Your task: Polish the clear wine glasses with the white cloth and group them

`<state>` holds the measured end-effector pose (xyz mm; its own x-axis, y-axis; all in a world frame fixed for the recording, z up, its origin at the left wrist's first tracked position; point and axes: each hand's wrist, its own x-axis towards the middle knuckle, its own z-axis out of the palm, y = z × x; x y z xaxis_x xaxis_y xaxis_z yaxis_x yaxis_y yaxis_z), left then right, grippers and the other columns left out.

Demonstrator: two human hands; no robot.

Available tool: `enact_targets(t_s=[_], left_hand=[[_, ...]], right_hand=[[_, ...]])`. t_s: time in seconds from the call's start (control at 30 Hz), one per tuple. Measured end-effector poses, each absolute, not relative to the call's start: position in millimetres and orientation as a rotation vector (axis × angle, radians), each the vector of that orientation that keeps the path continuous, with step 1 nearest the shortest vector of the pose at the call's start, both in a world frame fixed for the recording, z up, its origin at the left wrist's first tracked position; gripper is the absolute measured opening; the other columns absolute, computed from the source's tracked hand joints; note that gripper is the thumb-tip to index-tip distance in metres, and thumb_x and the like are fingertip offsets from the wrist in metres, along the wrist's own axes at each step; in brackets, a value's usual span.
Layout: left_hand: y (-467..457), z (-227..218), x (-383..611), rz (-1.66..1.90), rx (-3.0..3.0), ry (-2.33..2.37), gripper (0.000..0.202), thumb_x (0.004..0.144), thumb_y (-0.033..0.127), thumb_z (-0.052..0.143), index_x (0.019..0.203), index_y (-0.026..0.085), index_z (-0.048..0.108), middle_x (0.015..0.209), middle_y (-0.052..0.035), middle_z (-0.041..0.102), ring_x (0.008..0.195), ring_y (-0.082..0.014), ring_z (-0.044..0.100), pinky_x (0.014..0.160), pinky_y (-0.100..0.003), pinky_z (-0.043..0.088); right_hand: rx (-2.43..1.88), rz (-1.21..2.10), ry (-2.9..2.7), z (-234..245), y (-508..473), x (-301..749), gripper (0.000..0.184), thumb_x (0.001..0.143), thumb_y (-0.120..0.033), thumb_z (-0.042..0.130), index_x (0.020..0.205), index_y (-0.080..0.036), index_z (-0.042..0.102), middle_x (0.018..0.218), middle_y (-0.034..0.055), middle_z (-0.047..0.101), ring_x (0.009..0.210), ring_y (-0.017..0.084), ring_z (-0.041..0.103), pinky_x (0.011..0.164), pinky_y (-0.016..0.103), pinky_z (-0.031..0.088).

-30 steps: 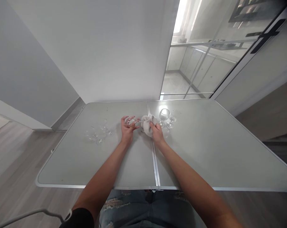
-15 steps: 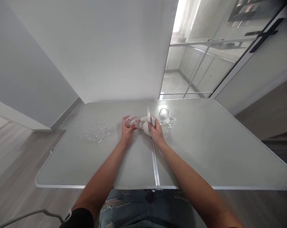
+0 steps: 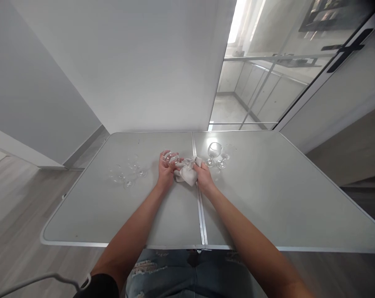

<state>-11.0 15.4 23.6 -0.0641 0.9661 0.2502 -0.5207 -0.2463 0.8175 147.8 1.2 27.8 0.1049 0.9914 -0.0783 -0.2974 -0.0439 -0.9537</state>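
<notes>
My left hand [image 3: 166,170] is closed around the bowl of a clear wine glass [image 3: 170,157], which is tipped on its side above the table. A crumpled pale cloth [image 3: 188,174] hangs between both hands and covers the glass's stem and foot. My right hand [image 3: 204,176] pinches that cloth from the right side. Just beyond the right hand, a stemmed glass [image 3: 214,150] stands upright, and another clear glass [image 3: 225,155] is close beside it.
Two more clear stemmed glasses, a nearer one [image 3: 129,183] and a farther one [image 3: 141,172], are at the left of the grey folding table [image 3: 252,207]. A metal seam [image 3: 202,219] splits the tabletop. A white wall [image 3: 128,82] rises behind it.
The cloth has spread out and now droops lower and farther left, over the stem end of the held glass. Both hands stay in nearly the same place.
</notes>
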Motion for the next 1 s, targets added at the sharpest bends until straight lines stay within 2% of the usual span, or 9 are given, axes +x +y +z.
enact_targets(t_s=[0.07, 0.17, 0.27, 0.33, 0.4, 0.53, 0.73, 1.0], left_hand=[[15.6, 23.0, -9.4, 1.628, 1.005, 0.682, 0.071, 0.076, 0.048, 0.086, 0.129, 0.029, 0.043, 0.131, -0.0114, 0.064, 0.101, -0.0236, 0.074, 0.058, -0.020, 0.054], [14.9, 21.5, -7.7, 1.634, 1.077, 0.701, 0.072, 0.076, 0.045, 0.087, 0.129, 0.031, 0.041, 0.134, -0.0113, 0.061, 0.106, -0.0259, 0.074, 0.065, -0.023, 0.059], [12.7, 20.9, -5.8, 1.584, 1.150, 0.665, 0.072, 0.074, 0.041, 0.089, 0.127, 0.032, 0.042, 0.131, -0.0089, 0.062, 0.109, -0.0279, 0.074, 0.084, -0.036, 0.062], [11.3, 21.6, -4.6, 1.559, 1.174, 0.620, 0.071, 0.073, 0.041, 0.090, 0.126, 0.031, 0.044, 0.129, -0.0079, 0.063, 0.111, -0.0281, 0.073, 0.099, -0.046, 0.058], [10.6, 23.1, -3.8, 1.567, 1.170, 0.601, 0.070, 0.074, 0.040, 0.089, 0.126, 0.031, 0.044, 0.128, -0.0078, 0.063, 0.111, -0.0276, 0.073, 0.106, -0.051, 0.054], [10.9, 26.1, -4.1, 1.624, 1.129, 0.650, 0.069, 0.075, 0.039, 0.088, 0.127, 0.032, 0.043, 0.131, -0.0081, 0.061, 0.112, -0.0265, 0.073, 0.105, -0.049, 0.055], [7.6, 27.3, -3.1, 1.493, 1.141, 0.591, 0.072, 0.073, 0.041, 0.090, 0.126, 0.032, 0.043, 0.126, -0.0073, 0.062, 0.110, -0.0288, 0.073, 0.095, -0.047, 0.060], [10.0, 29.8, -3.4, 1.613, 1.082, 0.647, 0.071, 0.073, 0.039, 0.090, 0.125, 0.032, 0.043, 0.129, -0.0072, 0.061, 0.111, -0.0271, 0.073, 0.098, -0.043, 0.059]], right_hand=[[-0.979, 1.401, -0.723, 27.3, -0.2, 144.0, 0.030, 0.083, -0.046, 0.069, 0.100, -0.020, 0.067, 0.101, 0.0065, 0.073, 0.093, 0.024, 0.067, 0.084, 0.037, 0.054], [-0.937, 1.304, -0.740, 27.8, -2.3, 144.5, 0.035, 0.085, -0.049, 0.072, 0.107, -0.022, 0.069, 0.111, 0.0050, 0.074, 0.105, 0.023, 0.068, 0.093, 0.037, 0.053], [-0.925, 1.277, -0.741, 27.7, -2.5, 147.5, 0.041, 0.087, -0.052, 0.070, 0.116, -0.024, 0.070, 0.116, 0.0036, 0.074, 0.108, 0.023, 0.068, 0.095, 0.037, 0.054], [-0.925, 1.336, -0.673, 26.4, -1.1, 147.6, 0.043, 0.086, -0.055, 0.070, 0.117, -0.025, 0.070, 0.116, 0.0037, 0.075, 0.107, 0.023, 0.069, 0.094, 0.038, 0.055], [-0.909, 1.410, -0.625, 24.3, 0.8, 145.9, 0.044, 0.087, -0.057, 0.069, 0.116, -0.025, 0.070, 0.117, 0.0044, 0.075, 0.109, 0.024, 0.069, 0.095, 0.038, 0.056], [-0.859, 1.481, -0.617, 21.5, 2.8, 141.5, 0.041, 0.089, -0.057, 0.066, 0.111, -0.024, 0.073, 0.118, 0.0056, 0.075, 0.115, 0.024, 0.067, 0.099, 0.040, 0.055], [-0.759, 1.330, -0.623, 29.5, 3.7, 145.6, 0.036, 0.091, -0.051, 0.064, 0.113, -0.024, 0.072, 0.121, 0.0048, 0.074, 0.116, 0.022, 0.067, 0.102, 0.037, 0.054], [-0.914, 1.483, -0.610, 24.1, 1.1, 141.4, 0.036, 0.088, -0.052, 0.066, 0.107, -0.022, 0.071, 0.112, 0.0066, 0.076, 0.107, 0.023, 0.070, 0.089, 0.035, 0.058]])
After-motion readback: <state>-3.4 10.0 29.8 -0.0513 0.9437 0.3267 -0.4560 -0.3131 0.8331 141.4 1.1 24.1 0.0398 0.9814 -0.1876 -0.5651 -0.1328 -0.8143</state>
